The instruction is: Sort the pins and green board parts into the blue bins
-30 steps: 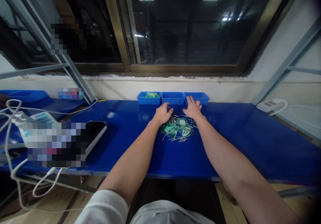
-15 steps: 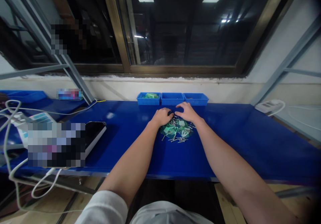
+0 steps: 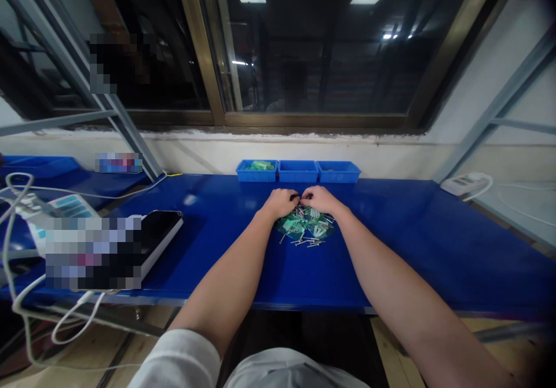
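Observation:
A heap of small green parts mixed with metal screws [image 3: 305, 227] lies on the blue bench top [image 3: 412, 243]. My left hand [image 3: 281, 202] and my right hand [image 3: 318, 199] rest on the far side of the heap, fingertips meeting, fingers curled and pinched over the parts. What the fingers hold is too small to make out. Three blue bins stand in a row at the wall behind: the left bin [image 3: 256, 171] has green parts in it, the middle bin [image 3: 297, 171] and the right bin [image 3: 339, 172] show little inside.
A dark flat device [image 3: 160, 227] and white cables [image 3: 26, 307] lie at the bench's left. A white power strip [image 3: 464, 183] sits on the right. A metal frame post [image 3: 130, 127] slants down behind the bench on the left.
My right hand came back from the right bin to the heap. Both hands closed in until their fingertips met over the far side of the heap.

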{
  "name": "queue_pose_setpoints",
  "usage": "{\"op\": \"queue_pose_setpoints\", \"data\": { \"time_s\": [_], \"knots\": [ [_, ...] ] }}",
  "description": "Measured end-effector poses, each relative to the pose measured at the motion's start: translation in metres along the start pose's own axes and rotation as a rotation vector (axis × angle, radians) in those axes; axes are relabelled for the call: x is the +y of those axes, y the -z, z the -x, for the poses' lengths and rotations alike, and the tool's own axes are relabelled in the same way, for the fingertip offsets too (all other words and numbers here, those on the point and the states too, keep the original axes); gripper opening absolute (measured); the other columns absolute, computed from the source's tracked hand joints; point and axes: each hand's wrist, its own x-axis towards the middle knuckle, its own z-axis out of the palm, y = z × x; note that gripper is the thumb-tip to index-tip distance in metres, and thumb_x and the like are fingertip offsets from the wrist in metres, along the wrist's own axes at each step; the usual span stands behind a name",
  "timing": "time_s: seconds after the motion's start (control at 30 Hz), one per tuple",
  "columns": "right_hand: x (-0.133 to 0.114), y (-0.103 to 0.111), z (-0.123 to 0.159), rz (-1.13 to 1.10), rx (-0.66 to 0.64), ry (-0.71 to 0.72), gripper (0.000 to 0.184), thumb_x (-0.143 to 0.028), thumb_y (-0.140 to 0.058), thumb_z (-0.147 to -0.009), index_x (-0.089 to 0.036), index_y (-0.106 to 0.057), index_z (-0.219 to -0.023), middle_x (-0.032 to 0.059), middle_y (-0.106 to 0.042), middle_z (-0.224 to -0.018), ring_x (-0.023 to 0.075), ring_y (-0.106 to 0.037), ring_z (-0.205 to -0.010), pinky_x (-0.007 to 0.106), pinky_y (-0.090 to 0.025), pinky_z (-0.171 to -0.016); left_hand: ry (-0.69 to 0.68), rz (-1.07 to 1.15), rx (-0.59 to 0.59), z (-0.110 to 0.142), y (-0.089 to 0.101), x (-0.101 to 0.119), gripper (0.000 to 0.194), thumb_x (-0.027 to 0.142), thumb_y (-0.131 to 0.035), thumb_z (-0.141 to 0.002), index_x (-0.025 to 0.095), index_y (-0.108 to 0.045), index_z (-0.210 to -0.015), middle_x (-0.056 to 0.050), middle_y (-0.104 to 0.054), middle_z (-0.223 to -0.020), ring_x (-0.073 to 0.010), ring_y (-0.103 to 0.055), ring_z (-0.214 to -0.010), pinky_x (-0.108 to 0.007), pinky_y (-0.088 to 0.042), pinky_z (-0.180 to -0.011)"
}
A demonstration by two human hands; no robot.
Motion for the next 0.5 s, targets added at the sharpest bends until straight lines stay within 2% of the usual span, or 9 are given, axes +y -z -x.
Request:
{"op": "queue_pose_setpoints", "data": {
  "time_s": [0.23,0.5],
  "knots": [
    [0.0024,-0.0049,-0.0021,0.052,0.005,-0.034,0.013,-0.026,-0.056,-0.072,-0.018,-0.066,-0.075,0.0035,-0.068,-0.077,0.0156,-0.060,-0.071,0.023,-0.040,-0.063,-0.024,-0.012,0.013,-0.0001,0.0011,0.0001,0.028,0.030,-0.044,-0.082,0.022,-0.068,-0.093,-0.005,-0.069,-0.095,-0.0197,-0.062,-0.089,-0.028,-0.043,-0.082],
    [0.0039,-0.0080,-0.0039,0.143,0.019,-0.041,0.015,-0.024,-0.050,-0.079,-0.020,-0.064,-0.082,0.0060,-0.068,-0.086,0.0194,-0.061,-0.082,0.025,-0.040,-0.067,-0.024,0.020,0.015,-0.0004,0.0012,0.0002,0.026,0.028,-0.047,-0.081,0.023,-0.066,-0.098,-0.003,-0.068,-0.099,-0.0185,-0.061,-0.092,-0.026,-0.042,-0.084]
  ]
}}
